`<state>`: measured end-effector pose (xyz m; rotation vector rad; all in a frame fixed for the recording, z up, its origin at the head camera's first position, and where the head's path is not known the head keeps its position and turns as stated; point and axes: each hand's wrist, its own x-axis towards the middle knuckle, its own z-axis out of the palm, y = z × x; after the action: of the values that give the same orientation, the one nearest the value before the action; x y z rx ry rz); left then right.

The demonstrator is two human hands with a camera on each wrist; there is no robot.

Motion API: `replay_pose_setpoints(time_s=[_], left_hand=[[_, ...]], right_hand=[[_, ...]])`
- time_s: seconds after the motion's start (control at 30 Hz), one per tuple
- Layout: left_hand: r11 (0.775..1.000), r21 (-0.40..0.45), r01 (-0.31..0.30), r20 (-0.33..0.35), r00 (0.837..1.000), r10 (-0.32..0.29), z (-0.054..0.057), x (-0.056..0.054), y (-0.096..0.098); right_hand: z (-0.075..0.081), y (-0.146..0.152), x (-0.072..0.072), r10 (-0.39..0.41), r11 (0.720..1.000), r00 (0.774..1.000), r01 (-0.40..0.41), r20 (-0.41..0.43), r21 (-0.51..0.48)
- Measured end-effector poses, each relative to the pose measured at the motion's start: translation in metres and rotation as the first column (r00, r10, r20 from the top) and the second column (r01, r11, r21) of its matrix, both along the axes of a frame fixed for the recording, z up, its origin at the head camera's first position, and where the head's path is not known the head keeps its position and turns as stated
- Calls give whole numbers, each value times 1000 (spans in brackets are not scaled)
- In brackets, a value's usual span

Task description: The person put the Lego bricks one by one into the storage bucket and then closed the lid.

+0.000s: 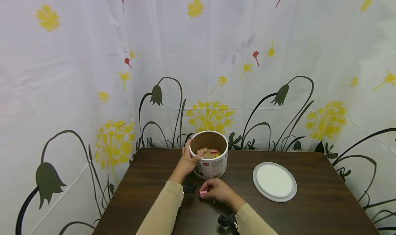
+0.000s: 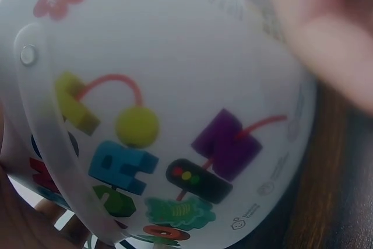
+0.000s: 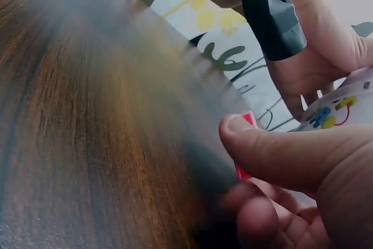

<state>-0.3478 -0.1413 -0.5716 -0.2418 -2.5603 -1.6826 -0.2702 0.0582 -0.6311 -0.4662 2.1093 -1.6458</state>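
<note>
A round white bucket (image 1: 213,169) printed with coloured shapes stands on the table. Inside it lie several small pieces, among them a brown one (image 1: 202,150), a red one (image 1: 213,151) and a yellow one. My left hand (image 1: 188,161) grips the bucket's left side, thumb over the rim. In front of the bucket, my right hand (image 1: 221,191) pinches a small pink piece (image 1: 202,192) between thumb and fingers, close over the table. The right wrist view shows that pink-red piece (image 3: 249,119) partly hidden behind the thumb. A translucent handle (image 2: 44,115) hangs down the bucket's side in the left wrist view.
A round white lid (image 1: 275,180) lies on the dark wooden table (image 1: 315,180) to the right. Behind the table's far edge hangs a white curtain (image 1: 173,49) with printed flowers. Black wrist cameras (image 1: 227,220) sit below both hands.
</note>
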Motion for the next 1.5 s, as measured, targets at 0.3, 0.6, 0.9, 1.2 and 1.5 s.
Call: replay_pose_setpoints(time_s=[0.3,0.6,0.9,1.2,1.5], left_hand=[[1000,-5,5,-5,1000,-5,2,-3,1],[1000,0,-8,4,1000,8,0,-1,1],[1000,-10,-19,-16,1000,19,-4,3,-2],[1000,-23,-10,-11,1000,10,1,-3,1],[1000,-3,-13,-9,1000,13,-1,-1,1]], right_hand=[[2,2,-5,54,997,998,-52,39,-53],[0,11,-7,101,993,993,-98,61,-60],[30,36,-7,424,866,895,-356,138,-351],[115,59,-54,435,694,899,-372,-52,-616],[138,37,-135,-12,582,982,159,186,-798]])
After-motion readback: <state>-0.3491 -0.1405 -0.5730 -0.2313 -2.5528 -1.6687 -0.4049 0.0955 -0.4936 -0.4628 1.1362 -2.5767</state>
